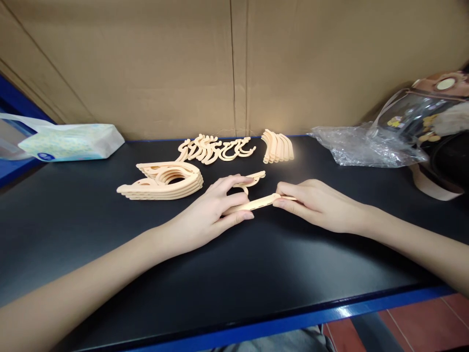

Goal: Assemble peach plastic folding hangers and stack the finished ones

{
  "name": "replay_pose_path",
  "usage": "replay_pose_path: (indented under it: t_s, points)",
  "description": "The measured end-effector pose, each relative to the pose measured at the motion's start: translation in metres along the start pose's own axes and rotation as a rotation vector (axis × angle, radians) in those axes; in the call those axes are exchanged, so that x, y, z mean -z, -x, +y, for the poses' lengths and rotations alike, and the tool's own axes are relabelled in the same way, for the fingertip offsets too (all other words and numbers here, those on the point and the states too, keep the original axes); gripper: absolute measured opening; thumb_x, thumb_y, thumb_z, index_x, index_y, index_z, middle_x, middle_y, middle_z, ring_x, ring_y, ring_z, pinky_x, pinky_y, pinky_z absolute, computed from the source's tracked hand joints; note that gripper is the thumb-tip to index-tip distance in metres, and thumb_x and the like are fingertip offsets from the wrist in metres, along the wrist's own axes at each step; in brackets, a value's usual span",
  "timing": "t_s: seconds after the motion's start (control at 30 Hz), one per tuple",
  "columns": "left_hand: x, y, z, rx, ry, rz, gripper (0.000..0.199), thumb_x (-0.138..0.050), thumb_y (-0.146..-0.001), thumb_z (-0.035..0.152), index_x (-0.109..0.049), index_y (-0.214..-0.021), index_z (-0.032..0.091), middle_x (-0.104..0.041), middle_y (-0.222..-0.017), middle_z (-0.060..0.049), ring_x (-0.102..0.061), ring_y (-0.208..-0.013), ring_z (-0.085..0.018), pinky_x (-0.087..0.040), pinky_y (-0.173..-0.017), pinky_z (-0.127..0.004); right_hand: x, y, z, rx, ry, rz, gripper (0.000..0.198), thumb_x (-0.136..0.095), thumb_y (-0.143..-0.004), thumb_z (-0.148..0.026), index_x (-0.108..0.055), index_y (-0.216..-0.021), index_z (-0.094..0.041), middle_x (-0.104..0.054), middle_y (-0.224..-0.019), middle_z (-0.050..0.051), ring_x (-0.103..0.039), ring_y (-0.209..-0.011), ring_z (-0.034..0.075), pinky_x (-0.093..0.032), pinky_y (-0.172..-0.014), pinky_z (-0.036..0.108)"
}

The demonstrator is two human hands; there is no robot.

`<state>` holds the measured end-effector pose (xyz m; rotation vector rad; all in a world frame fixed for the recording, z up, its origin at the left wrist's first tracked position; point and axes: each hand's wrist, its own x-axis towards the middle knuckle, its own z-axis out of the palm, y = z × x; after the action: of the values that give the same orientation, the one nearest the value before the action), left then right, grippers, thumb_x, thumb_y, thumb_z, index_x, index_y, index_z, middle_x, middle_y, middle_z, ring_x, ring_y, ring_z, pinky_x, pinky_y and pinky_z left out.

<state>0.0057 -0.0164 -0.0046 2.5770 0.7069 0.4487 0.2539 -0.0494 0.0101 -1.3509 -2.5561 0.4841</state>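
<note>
My left hand (216,208) is closed around a cream plastic folding hanger (258,202), thumb along the near arm and fingers over the rest of it. The hanger's far arm and part of a curved hook show beyond my fingers. At the near arm's right end, my right hand (311,203) pinches a thin cream strip (290,198) between thumb and fingers. Most of that strip is hidden in the hand. Left of my hands lies a stack of folded cream hangers (166,188). Behind is a row of loose cream hooks (208,149), with several curved arm pieces (278,146) to their right.
All this lies on a black tabletop (227,274) with a blue front edge (293,318). A tissue pack (76,142) is at the back left. Clear plastic wrap (370,146) and a transparent bag (414,115) sit at the right. A cardboard wall (164,63) closes the back.
</note>
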Motion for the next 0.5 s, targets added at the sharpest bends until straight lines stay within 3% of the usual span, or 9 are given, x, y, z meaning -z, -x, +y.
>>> replay_pose_path:
  t_s: [0.3,0.5]
  points:
    - [-0.0016,0.0005,-0.0009,-0.007,-0.048,-0.01,0.025,-0.046,-0.096,0.04,-0.062,-0.09,0.021,-0.038,-0.148,-0.005,-0.025,-0.141,-0.026,-0.029,-0.114,-0.042,-0.0016,0.001,0.0046,-0.028,-0.369,-0.059,0.039,-0.043,-0.095,-0.048,-0.033,-0.069,-0.021,-0.029,-0.062,-0.007,-0.026,-0.056,0.009,-0.023,-0.05,0.024]
    - [-0.0017,0.0012,-0.0025,-0.012,-0.035,-0.005,0.022,-0.047,-0.096,0.039,-0.06,-0.093,0.022,-0.038,-0.148,-0.005,-0.026,-0.141,-0.026,-0.028,-0.114,-0.044,0.0029,-0.0007,0.0057,0.017,-0.324,-0.068,0.033,-0.04,-0.097,-0.045,-0.034,-0.073,-0.022,-0.032,-0.063,-0.007,-0.03,-0.056,0.01,-0.025,-0.053,0.025]
